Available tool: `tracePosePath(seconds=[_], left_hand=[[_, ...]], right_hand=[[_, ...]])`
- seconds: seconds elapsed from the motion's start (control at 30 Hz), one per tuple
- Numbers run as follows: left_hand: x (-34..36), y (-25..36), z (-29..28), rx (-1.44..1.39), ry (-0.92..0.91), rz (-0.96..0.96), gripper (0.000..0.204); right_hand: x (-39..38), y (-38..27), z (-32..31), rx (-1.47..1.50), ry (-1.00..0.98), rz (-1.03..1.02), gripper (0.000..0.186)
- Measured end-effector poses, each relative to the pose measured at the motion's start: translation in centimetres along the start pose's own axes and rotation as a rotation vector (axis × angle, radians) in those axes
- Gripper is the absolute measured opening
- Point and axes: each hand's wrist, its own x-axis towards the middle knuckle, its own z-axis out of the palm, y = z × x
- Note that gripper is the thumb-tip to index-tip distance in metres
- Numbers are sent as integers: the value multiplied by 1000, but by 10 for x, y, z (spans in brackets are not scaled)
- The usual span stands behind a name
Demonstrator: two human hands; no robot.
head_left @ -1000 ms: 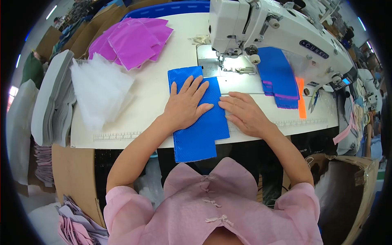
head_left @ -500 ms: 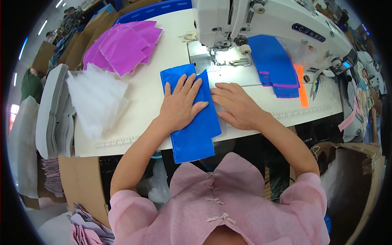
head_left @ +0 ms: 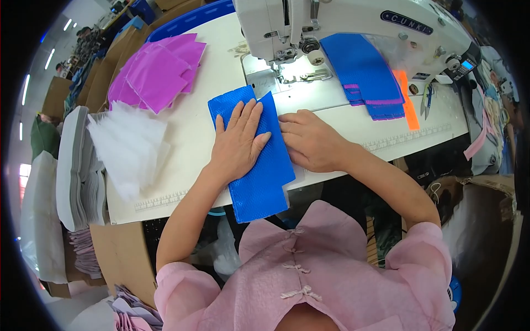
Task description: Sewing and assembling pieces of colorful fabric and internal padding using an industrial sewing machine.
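Note:
A blue textured fabric piece (head_left: pixel 259 182) lies at the table's front edge, its near end hanging over. My left hand (head_left: pixel 238 138) rests flat on it, fingers stretched out and thumb apart. At its right edge my right hand (head_left: pixel 312 140) has its fingers curled in, pinching the fabric's edge; the fingertips are partly hidden. A bit of white sheet (head_left: pixel 298 175) shows from under the blue piece beside that hand. Just beyond the fabric stands a white sewing machine (head_left: pixel 353 22), its presser foot (head_left: pixel 279 74) over the metal plate.
Purple fabric pieces (head_left: pixel 157 74) and thin white sheets (head_left: pixel 130 149) lie to the left, near a grey folded stack (head_left: pixel 74 171). Right of the needle are stitched blue pieces (head_left: pixel 361 71), an orange strip (head_left: pixel 407 102) and small scissors (head_left: pixel 426 102). A ruler strip (head_left: pixel 408 138) runs along the front edge.
My right hand's fingers have curled in at the fabric's edge, where they were straighter before. My left hand stays flat on the fabric. The whole view has shifted and tilted slightly.

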Motion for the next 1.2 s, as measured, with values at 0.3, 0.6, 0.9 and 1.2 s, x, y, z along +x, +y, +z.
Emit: tracePosePath(seconds=[0.3,0.6,0.9,1.2], left_hand=[[1,6,-7,49,-6,24,55],[14,5,-10,34,17,84,54],[10,3,-6,39,33,86,59],[7,-4,-1,-60,82,76,64]], right_hand=[[-3,1,4,-296,-36,181,51],[-7,-1,-4,-237,-240,332,65],[-6,-2,-5,-366,-121,265,62],[-1,6,2,-288,-2,238,54]])
